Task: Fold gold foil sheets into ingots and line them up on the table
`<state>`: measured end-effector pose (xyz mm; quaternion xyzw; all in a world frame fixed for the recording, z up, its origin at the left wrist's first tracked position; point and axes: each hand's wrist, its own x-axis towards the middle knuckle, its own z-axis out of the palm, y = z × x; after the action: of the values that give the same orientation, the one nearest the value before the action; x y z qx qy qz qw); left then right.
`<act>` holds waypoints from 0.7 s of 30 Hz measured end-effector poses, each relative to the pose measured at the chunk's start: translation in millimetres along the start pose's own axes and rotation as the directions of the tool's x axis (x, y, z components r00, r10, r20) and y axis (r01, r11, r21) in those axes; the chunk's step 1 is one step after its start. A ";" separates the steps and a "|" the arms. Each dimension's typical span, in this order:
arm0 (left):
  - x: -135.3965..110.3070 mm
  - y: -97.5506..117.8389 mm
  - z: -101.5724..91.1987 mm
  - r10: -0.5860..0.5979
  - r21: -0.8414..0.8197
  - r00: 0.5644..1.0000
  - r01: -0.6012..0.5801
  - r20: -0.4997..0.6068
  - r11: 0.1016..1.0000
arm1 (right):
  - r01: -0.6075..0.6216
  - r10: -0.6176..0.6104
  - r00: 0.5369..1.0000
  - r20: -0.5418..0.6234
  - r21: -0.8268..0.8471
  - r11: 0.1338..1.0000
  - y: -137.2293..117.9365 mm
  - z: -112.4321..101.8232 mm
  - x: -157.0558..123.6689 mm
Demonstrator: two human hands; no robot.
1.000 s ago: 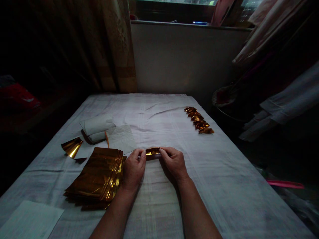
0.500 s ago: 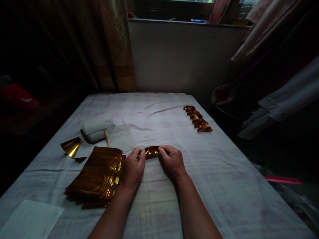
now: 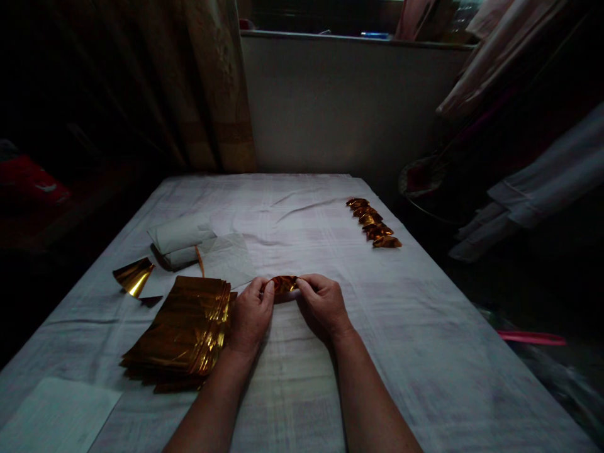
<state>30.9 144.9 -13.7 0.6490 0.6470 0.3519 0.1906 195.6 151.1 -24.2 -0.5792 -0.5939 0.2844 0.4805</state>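
A small folded piece of shiny gold foil paper (image 3: 284, 286) spans the gap between my hands, just over the cloth-covered table. My left hand (image 3: 252, 314) pinches its left end between thumb and fingers. Its right end is gripped by my right hand (image 3: 324, 303), thumb on top. Beside my left wrist lies a thick stack of gold foil sheets (image 3: 182, 327), its right edge uneven. Several folded gold foil pieces (image 3: 370, 220) form a slanting row near the table's far right edge.
Pale crumpled paper (image 3: 182, 239) and a flat pale sheet (image 3: 229, 258) lie behind the stack. A curled gold foil scrap (image 3: 134, 277) is further left. A white sheet (image 3: 59, 412) rests at front left. Clothes (image 3: 542, 182) hang beyond the table's right side.
The foil piece between my hands has changed shape slightly, and its reflections have shifted. Both hands keep their pinch in nearly the same place. The view has moved very slightly.
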 end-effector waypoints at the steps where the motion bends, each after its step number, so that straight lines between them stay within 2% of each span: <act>1: -0.2 0.3 -0.4 0.007 0.004 1.000 -0.007 0.006 1.000 | -0.003 0.003 1.000 -0.009 -0.009 1.000 -0.3 0.8 0.0; 5: -1.9 0.0 -0.1 0.044 0.011 0.999 -0.044 0.007 0.999 | -0.010 0.008 0.999 -0.045 -0.037 0.999 -1.6 3.4 -0.6; 13: -0.8 -1.4 1.7 0.024 0.043 1.000 -0.023 -0.007 0.999 | -0.047 0.045 0.999 0.018 0.112 0.993 -2.5 2.4 -0.1; 21: -2.0 1.2 -1.5 0.053 0.021 0.998 -0.053 0.022 0.998 | -0.013 0.015 0.999 -0.033 0.053 0.999 -3.8 5.2 -0.6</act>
<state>30.8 142.6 -12.2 0.6715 0.6313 0.3430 0.1813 189.2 151.1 -23.0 -0.5750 -0.5742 0.2938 0.5034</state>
